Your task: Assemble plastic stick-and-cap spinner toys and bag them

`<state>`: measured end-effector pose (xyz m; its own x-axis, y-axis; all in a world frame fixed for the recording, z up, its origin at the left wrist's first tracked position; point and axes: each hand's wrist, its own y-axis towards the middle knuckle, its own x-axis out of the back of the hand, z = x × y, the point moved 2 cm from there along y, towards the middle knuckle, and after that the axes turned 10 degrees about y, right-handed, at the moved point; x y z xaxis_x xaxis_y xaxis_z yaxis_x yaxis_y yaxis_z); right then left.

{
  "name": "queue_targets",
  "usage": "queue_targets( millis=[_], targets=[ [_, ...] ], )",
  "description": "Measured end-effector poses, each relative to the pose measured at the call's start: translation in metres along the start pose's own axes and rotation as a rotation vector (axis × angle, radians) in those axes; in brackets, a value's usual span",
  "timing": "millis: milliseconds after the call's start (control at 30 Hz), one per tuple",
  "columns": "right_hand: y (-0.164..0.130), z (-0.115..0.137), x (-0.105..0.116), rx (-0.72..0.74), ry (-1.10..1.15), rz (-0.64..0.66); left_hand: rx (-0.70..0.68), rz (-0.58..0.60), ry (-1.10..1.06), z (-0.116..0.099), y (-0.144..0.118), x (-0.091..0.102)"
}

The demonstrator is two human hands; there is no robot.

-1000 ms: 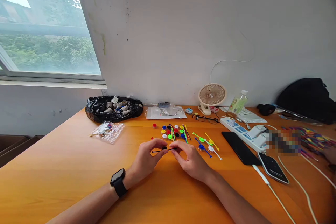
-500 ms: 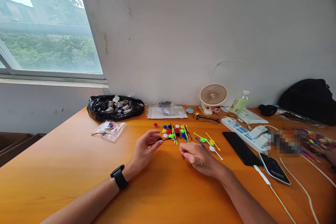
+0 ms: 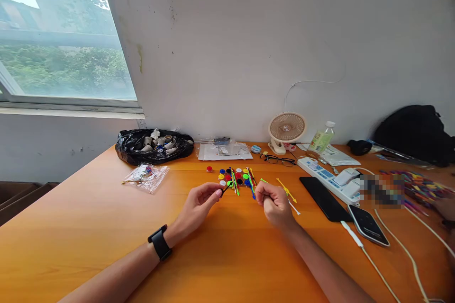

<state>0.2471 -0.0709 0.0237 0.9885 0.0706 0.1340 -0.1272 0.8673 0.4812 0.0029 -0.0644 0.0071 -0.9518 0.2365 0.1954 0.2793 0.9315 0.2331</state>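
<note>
Grip on the black piece (image 3: 225, 189) passed to the left hand (image 3: 199, 204) alone; the right hand (image 3: 275, 202) withdrew toward three o'clock, curled closed, contents unclear.

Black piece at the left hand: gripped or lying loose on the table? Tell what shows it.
Gripped: the left hand pinches the black piece between thumb and fingers, and its thin end juts out past them.

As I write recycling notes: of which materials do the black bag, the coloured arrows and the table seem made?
Black bag: probably thin plastic film, glossy, with crinkled highlights.
Coloured arrows: likely plastic, smooth-looking, in bright even colours.
Table: wood or wood-look laminate, satin; grain streaks and soft reflections show.
</note>
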Motion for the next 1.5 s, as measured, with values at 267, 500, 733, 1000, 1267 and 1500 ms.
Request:
queue_targets(
  millis=[267,500,733,1000,1267,1500],
  targets=[
    [0.001,-0.003,0.003,0.047,-0.027,-0.049,0.051,0.042,-0.127,-0.001,0.002,0.000],
    [0.000,0.003,-0.015,0.068,-0.181,0.180,0.052,0.087,-0.162,-0.004,0.000,-0.003],
    [-0.009,0.005,-0.028,-0.017,-0.007,0.181,0.031,0.124,-0.198,-0.008,0.000,-0.004],
    [-0.007,-0.003,-0.023,-0.159,-0.032,0.266,0.030,0.085,-0.183,-0.010,0.001,-0.002],
    [-0.001,0.005,-0.020,-0.102,-0.070,0.171,0.049,0.100,-0.177,-0.010,0.000,-0.002],
    [-0.003,0.002,-0.026,-0.141,-0.128,0.174,0.048,0.131,-0.187,-0.010,-0.002,-0.003]
  ],
)
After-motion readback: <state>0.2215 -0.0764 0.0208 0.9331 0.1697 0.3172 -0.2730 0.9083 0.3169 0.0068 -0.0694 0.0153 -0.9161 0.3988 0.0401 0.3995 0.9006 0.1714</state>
